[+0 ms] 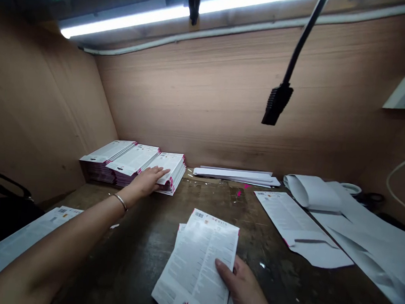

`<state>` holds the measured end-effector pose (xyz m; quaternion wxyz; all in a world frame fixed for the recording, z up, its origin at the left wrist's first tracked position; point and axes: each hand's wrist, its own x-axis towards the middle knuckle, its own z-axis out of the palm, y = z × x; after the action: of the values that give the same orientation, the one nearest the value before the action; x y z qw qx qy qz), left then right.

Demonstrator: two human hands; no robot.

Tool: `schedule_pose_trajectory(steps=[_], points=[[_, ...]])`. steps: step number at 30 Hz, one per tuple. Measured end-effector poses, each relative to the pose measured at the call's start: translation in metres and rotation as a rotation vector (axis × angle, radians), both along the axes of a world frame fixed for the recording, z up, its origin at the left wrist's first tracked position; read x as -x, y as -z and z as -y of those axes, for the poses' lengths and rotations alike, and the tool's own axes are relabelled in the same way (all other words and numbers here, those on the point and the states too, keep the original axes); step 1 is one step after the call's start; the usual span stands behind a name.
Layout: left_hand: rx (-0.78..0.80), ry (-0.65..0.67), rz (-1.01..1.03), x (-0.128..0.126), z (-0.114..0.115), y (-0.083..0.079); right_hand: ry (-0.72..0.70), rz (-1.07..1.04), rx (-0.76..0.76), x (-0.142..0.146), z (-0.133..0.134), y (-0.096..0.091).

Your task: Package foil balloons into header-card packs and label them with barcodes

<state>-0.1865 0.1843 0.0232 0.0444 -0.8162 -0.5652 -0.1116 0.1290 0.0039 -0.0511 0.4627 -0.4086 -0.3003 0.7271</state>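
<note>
White printed paper lies under both hands. The fingers (160, 172) of the left hand (148, 181) are stretched out flat and loosely spread, palm down, with the tips resting on top of the nearest stack of packets (173, 167); nothing is clasped. That stack, white on top with pink edges, is the rightmost of three standing side by side at the back left corner of the table (137, 250), against the brown board wall. The middle stack (133, 160) and the left stack (106, 154) touch each other along their sides. A thin bracelet (121, 202) circles the left wrist, and the bare forearm runs back to the near left corner.

One digit of the right hand (245, 293) lies on top of the loose printed sheets (198, 265), at their right side. The other fingers are hidden by the paper and the hand's back, so I cannot tell whether they grip or merely press. These sheets, fanned a little, sit at the middle of the table's near edge.

Outward from there, a long printed strip (13, 244) lies along the left edge. A flat white pile (236, 175) rests at the back edge, centre. A single printed sheet (284, 216) lies right of centre, and curled white sheets (314, 190) spread towards the right edge. A black plug (276, 104) hangs on its cable above the table, beneath a strip light (186, 12).
</note>
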Motion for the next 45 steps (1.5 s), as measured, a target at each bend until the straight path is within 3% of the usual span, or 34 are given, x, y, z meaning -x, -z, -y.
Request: schedule_pose_trajectory(steps=[3,9,18,26,31,35,37,40,42,45], points=[[0.037,0.009,-0.005,0.008,-0.016,-0.002,-0.013,-0.011,-0.008,0.002,-0.002,0.004],[0.012,-0.004,-0.027,0.014,-0.023,-0.01,-0.026,0.062,-0.002,0.002,-0.005,0.011],[0.028,0.006,-0.054,0.019,-0.035,-0.01,-0.035,0.037,0.001,0.003,-0.001,-0.007],[0.004,0.039,-0.076,0.028,-0.035,-0.008,-0.042,0.017,0.011,0.003,-0.001,-0.01],[-0.108,0.042,-0.083,0.017,-0.034,0.0,-0.027,0.008,0.0,0.002,-0.001,-0.006],[-0.285,-0.005,-0.007,-0.006,-0.03,-0.019,0.043,-0.007,-0.006,0.002,-0.002,0.001],[-0.363,-0.011,0.044,-0.025,-0.008,-0.036,0.064,-0.048,0.029,0.002,-0.004,0.002],[-0.442,0.078,0.091,-0.064,0.061,-0.046,0.059,-0.156,0.057,0.002,-0.006,-0.005],[-0.517,0.298,0.06,-0.092,0.122,-0.036,0.095,-0.187,0.033,0.002,-0.006,-0.011],[-0.396,0.474,-0.039,-0.124,0.202,-0.001,0.144,-0.146,-0.015,0.005,-0.001,-0.016]])
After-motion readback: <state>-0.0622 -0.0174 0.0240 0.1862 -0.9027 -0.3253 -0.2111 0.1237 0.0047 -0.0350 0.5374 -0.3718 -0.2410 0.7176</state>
